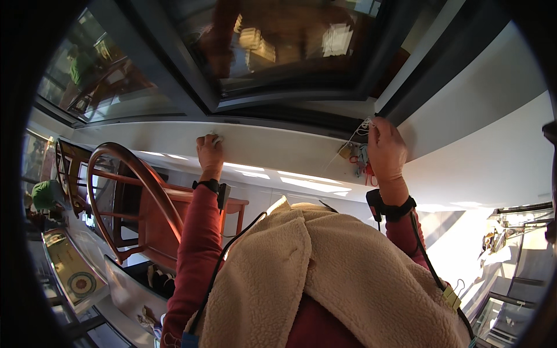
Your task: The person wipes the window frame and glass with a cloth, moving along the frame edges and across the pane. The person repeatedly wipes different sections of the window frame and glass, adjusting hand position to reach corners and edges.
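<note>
On the pale windowsill (278,143), my left hand (210,152) closes around a small white object (216,139), mostly hidden by the fingers. My right hand (387,148) is at the sill's right end, pinching a loose tangle of white string (365,126). One strand of it trails down to the left over the sill. Just left of my right hand lie what looks like a brass padlock (346,151) and a small cluster of red and grey-green items (362,161), partly covered by that hand.
A dark-framed window panel (287,93) stands tilted inward above the sill. To the left is a wooden armchair (161,217) with a curved back rail. A white wall (478,161) closes off the right. Beyond the chair, a person in green (45,195) shows at the far left.
</note>
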Available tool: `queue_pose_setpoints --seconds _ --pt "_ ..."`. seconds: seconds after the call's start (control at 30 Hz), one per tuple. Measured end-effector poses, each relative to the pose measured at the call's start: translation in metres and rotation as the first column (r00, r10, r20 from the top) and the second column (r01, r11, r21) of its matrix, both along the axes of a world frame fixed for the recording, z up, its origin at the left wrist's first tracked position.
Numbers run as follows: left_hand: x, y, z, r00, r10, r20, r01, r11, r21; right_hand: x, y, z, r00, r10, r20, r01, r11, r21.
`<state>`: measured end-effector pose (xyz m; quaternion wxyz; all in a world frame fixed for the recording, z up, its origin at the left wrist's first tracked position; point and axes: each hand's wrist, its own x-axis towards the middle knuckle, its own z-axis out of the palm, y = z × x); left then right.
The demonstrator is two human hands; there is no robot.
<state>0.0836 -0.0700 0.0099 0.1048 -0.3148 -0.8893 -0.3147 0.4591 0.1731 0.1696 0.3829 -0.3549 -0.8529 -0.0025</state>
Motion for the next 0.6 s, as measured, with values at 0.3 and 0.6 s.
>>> queue_pose_setpoints --seconds 0.3,0.6 --pt "0.006 0.015 0.010 0.983 0.148 0.111 -0.141 0.988 -0.069 -0.003 -0.030 -0.004 0.980 -0.097 0.176 0.055 0.972 0.229" --pt "0.045 0.070 0.023 0.982 0.179 0.064 -0.173 0.981 -0.087 0.009 -0.013 -0.095 0.957 0.026 0.288 -0.060 0.992 0.109"
